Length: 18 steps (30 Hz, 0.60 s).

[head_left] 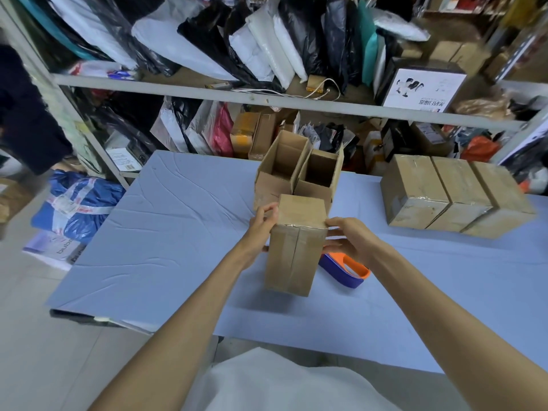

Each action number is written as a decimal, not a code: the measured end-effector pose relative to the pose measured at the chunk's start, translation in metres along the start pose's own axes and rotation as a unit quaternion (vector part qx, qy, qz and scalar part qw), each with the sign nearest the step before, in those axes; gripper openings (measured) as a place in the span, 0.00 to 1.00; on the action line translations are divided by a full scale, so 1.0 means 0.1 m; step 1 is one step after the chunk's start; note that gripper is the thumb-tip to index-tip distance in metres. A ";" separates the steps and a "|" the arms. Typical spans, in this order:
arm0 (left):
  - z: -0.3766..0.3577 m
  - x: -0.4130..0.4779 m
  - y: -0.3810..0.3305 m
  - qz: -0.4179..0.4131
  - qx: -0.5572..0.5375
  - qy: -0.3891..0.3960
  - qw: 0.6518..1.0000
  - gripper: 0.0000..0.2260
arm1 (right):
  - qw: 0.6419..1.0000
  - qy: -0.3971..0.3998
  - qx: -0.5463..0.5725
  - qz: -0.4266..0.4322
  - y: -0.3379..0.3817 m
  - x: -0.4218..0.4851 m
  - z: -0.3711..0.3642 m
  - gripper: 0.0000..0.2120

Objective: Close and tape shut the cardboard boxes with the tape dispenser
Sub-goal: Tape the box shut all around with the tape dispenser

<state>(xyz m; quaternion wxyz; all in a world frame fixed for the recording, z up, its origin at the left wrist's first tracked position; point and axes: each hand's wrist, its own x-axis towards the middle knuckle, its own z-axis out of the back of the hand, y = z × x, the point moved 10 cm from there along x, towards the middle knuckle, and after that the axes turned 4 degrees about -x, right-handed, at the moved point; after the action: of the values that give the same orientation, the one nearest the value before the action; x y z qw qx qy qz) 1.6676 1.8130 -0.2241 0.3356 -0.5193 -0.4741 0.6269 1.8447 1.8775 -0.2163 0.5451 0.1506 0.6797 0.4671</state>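
A taped cardboard box point(296, 250) stands on end in the middle of the blue table point(166, 247), its taped seam facing me. My left hand point(262, 225) grips its left upper edge, and my right hand point(345, 237) holds its right side with the fingers against the cardboard. The blue and orange tape dispenser point(345, 269) lies on the table just right of the box, below my right hand. Two open boxes point(296, 170) stand side by side right behind it, their flaps up.
Three taped boxes point(453, 197) sit in a row at the table's right. Metal shelving point(267, 99) packed with bags, mailers and cartons runs behind the table. A blue sack point(77, 206) lies on the floor at left, beside a person in dark clothes point(26, 114).
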 end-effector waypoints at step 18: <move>-0.48 -0.31 -0.34 -0.116 0.042 0.021 0.992 0.31 | 0.994 -0.022 0.012 0.108 -0.09 -0.36 0.64 0.22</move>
<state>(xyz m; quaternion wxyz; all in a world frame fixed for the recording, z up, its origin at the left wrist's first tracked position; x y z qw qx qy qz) 1.7194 1.8078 -0.1820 0.4378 -0.4595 -0.4967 0.5921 1.9165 1.8772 -0.2003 0.5042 0.2402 0.6528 0.5118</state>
